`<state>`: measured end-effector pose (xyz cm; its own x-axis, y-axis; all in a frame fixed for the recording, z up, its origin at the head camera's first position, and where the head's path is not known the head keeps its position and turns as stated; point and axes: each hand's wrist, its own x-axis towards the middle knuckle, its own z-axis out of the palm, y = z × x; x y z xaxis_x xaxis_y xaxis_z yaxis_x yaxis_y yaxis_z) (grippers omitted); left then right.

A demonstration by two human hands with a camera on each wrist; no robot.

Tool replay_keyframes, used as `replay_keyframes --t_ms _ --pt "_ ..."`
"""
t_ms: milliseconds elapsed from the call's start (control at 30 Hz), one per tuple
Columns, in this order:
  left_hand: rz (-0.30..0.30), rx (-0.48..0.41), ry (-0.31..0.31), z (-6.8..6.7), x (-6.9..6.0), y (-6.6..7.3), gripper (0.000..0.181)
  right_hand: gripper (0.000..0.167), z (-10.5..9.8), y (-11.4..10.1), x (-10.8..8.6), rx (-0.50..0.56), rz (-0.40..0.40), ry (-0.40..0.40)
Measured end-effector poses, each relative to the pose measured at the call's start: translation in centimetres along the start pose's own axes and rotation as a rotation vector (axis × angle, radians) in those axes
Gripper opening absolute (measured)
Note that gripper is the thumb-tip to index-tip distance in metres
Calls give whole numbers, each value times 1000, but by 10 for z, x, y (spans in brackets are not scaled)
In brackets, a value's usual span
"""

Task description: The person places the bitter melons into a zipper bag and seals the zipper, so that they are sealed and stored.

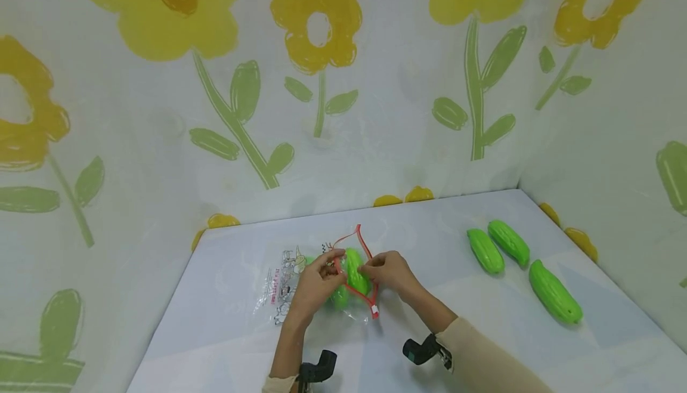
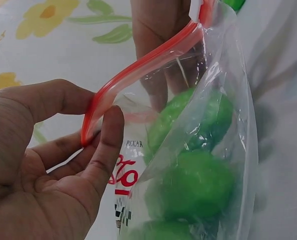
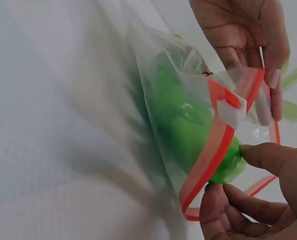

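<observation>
A clear zip bag with printed cartoon figures lies on the table, its red-edged mouth spread wide towards the right. My left hand pinches the red zip rim between thumb and fingers. At the opening, my right hand grips the end of a green ridged bitter melon with thumb and fingertips, most of it within the bag's mouth. More green bitter melons show through the plastic, partly hidden by glare. A white slider sits at one end of the red zip.
Three loose green bitter melons lie on the right side of the white table. Behind the table stands a flower-printed backdrop, which also wraps round both sides. Each wrist carries a black camera mount.
</observation>
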<state>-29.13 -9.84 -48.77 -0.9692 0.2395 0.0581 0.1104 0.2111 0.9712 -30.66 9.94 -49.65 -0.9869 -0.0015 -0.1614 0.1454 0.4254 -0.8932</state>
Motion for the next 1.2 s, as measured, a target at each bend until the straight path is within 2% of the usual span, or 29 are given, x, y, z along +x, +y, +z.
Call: replay_keyframes --t_ms 167,367,500,633,767,1033,1200 --pt "-5 -18 -2 1 -1 -2 48 22 5 2 -3 -15 -11 -20" --pt "10 -35 -17 2 -2 0 49 21 5 5 -6 -115 -56 -13" --pt "11 -45 -17 3 -2 1 48 19 -2 9 -9 -147 -114 10" --pt "1 -52 25 0 -3 1 48 18 -13 12 -16 -120 -172 -1" --pt "0 -43 55 -3 -3 2 48 18 -29 14 -23 -123 -216 4" --pt "25 -52 47 -5 -3 2 47 19 -80 21 -39 -228 -259 96" --pt "40 -72 44 -5 -4 1 48 22 -117 32 -46 -298 -294 186"
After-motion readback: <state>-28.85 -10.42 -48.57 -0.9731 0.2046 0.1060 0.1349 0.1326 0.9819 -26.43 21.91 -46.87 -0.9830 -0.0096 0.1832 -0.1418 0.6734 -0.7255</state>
